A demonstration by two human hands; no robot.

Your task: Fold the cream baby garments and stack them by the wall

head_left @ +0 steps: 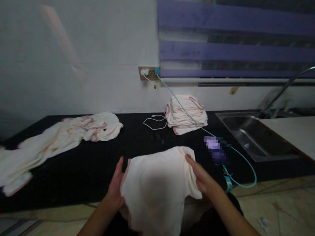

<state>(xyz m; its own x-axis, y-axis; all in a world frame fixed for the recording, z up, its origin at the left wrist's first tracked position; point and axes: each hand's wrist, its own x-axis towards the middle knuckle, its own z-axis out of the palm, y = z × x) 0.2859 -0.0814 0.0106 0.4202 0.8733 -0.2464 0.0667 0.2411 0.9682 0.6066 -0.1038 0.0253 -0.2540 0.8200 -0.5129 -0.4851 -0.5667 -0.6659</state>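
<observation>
A white cloth (158,182) with pinkish edging spreads between my two hands, over the counter's front edge, its lower part hanging down. My left hand (115,188) grips its left side, thumb up and the other fingers hidden behind the fabric. At the upper right corner, my right hand (200,175) pinches the cloth, where a fold drapes beside the fingers. Behind it on the black counter (134,141) sits a stack of folded cloths (187,114). Loose, crumpled cloths (64,136) lie in a long heap to the left.
A teal cable (180,104) runs from the wall socket (150,73) across the folded stack to a blurred purple device (216,151). A white cable (154,128) lies coiled nearby. To the right are a steel sink (249,133), its tap (289,82) and a pale board (299,133).
</observation>
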